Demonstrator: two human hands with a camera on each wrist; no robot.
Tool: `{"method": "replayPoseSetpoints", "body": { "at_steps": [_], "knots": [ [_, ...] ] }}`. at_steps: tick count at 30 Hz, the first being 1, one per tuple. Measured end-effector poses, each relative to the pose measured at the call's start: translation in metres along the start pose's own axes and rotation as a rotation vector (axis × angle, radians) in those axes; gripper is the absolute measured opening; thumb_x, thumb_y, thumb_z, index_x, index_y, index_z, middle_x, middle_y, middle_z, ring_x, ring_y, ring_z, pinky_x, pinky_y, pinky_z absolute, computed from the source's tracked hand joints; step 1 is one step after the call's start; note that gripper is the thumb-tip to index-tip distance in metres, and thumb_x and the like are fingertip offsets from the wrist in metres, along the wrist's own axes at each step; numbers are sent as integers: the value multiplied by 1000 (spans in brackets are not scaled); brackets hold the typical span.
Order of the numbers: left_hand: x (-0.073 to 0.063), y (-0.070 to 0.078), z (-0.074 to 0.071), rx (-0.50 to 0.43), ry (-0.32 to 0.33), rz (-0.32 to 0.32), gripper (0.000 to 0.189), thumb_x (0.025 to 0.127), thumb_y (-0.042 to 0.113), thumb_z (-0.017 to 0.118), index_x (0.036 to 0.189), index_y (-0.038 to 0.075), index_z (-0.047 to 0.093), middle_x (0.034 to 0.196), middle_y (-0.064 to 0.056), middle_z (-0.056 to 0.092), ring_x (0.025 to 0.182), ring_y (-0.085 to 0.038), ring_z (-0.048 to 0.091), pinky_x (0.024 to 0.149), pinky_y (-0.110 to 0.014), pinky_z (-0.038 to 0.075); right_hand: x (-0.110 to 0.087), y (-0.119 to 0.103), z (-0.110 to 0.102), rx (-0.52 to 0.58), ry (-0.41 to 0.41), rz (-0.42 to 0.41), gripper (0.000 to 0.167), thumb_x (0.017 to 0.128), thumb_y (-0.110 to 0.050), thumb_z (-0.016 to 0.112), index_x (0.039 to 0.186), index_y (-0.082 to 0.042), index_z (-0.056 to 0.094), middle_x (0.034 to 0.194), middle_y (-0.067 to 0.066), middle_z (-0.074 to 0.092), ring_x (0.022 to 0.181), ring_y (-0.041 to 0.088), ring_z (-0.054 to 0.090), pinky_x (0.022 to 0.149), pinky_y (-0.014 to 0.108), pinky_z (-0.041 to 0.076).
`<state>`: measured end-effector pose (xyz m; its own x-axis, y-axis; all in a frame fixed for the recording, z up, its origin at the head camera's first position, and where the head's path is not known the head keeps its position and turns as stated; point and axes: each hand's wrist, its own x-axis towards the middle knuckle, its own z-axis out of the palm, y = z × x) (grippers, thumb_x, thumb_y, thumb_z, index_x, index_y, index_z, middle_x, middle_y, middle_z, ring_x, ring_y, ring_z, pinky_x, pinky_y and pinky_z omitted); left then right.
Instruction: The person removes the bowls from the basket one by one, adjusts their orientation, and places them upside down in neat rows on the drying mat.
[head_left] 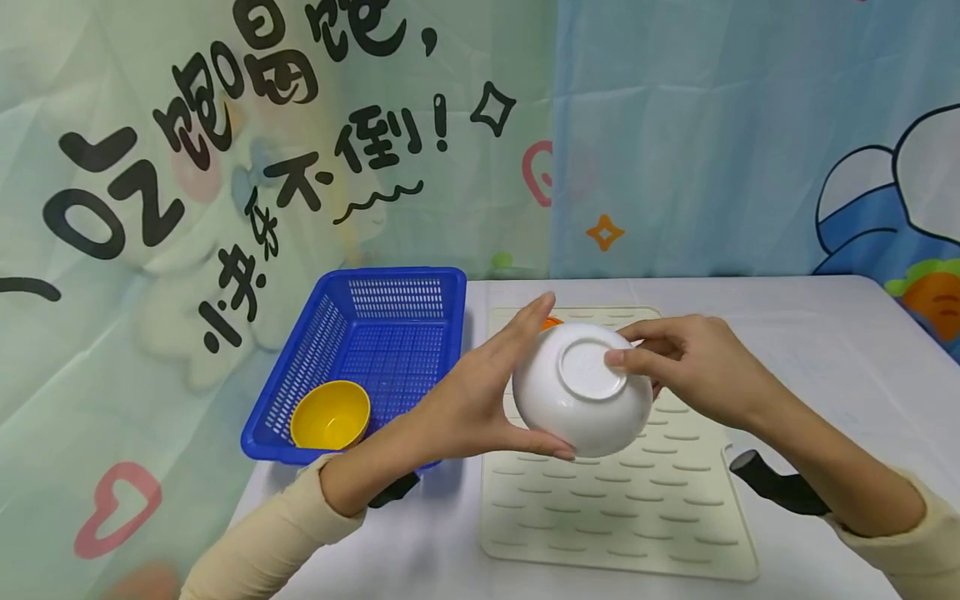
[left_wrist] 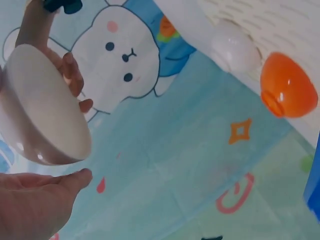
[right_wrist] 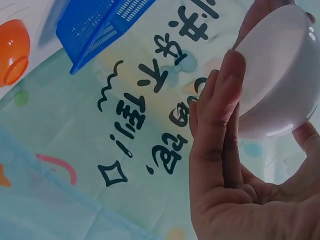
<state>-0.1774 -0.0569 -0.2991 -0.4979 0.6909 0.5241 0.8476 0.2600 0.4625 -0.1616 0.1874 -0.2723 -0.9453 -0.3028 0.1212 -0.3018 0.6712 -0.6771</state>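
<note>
A white bowl (head_left: 573, 425) is held up above the table, its round foot turned toward me and its opening facing away. My right hand (head_left: 693, 362) pinches it, thumb on the foot and fingers round the rim. Spread wide at the bowl's left side is my left hand (head_left: 468, 400), fingers straight and thumb below. The left wrist view shows a narrow gap between part of that hand (left_wrist: 40, 200) and the bowl (left_wrist: 55, 105). Mostly hidden behind the bowl in the head view, an orange bowl (left_wrist: 287, 85) stands on the pale mat (head_left: 600, 533). Another white rounded thing (left_wrist: 235, 47) is beside it.
A blue plastic basket (head_left: 457, 333) stands on the left of the white-covered table (head_left: 825, 333). Inside its near left corner sits a yellow bowl (head_left: 330, 417). Printed cloth (head_left: 675, 125) hangs behind and to the left.
</note>
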Motion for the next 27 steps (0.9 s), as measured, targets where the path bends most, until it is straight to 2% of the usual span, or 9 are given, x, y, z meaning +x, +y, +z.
{"method": "replayPoseSetpoints", "body": {
  "at_steps": [4, 8, 14, 20, 22, 24, 27],
  "knots": [
    [-6, 1, 8, -101, -43, -109, 121, 58, 33, 88, 149, 13, 11, 144, -5, 34, 126, -15, 38, 95, -26, 41, 1, 0, 0, -1, -105, 41, 44, 88, -37, 57, 112, -1, 64, 87, 6, 67, 61, 17, 58, 56, 33, 47],
    [-10, 1, 14, -136, -66, -176, 116, 58, 34, 88, 148, 13, 17, 136, -5, 44, 117, -13, 46, 87, -21, 45, 1, 2, 2, 10, -162, 47, 39, 89, -38, 56, 108, -5, 67, 87, 4, 66, 61, 17, 58, 56, 33, 47],
    [-11, 0, 17, -127, -44, -169, 104, 58, 37, 87, 142, 14, 32, 130, -1, 49, 113, -9, 49, 85, -18, 45, 1, 5, 5, 2, -175, 56, 45, 90, -39, 54, 113, -2, 64, 92, 6, 67, 62, 16, 58, 57, 32, 49],
    [-11, -2, 19, -126, -16, -154, 100, 56, 36, 88, 140, 17, 36, 127, 0, 52, 112, -8, 50, 85, -20, 46, -4, 9, 6, -6, -148, 45, 45, 91, -40, 53, 115, -2, 64, 101, 11, 66, 72, 17, 61, 57, 32, 51],
    [-11, -2, 20, -134, -1, -152, 100, 56, 35, 89, 139, 17, 38, 126, 0, 53, 111, -8, 50, 85, -21, 47, -5, 11, 8, -17, -125, 22, 45, 92, -39, 53, 117, -3, 63, 106, 15, 65, 81, 23, 64, 62, 36, 53],
    [-11, -2, 21, -142, 15, -153, 99, 55, 33, 89, 138, 18, 39, 126, 1, 53, 110, -7, 51, 83, -22, 47, -8, 12, 9, -34, -89, -24, 45, 92, -37, 54, 125, -6, 58, 114, 15, 62, 95, 29, 62, 71, 45, 53],
    [-12, -3, 23, -143, 35, -150, 98, 54, 34, 89, 138, 19, 39, 125, 2, 53, 109, -6, 51, 83, -23, 47, -13, 16, 13, -39, 2, -184, 54, 87, -27, 64, 137, -15, 46, 128, 9, 55, 116, 29, 51, 83, 57, 44]
  ]
}}
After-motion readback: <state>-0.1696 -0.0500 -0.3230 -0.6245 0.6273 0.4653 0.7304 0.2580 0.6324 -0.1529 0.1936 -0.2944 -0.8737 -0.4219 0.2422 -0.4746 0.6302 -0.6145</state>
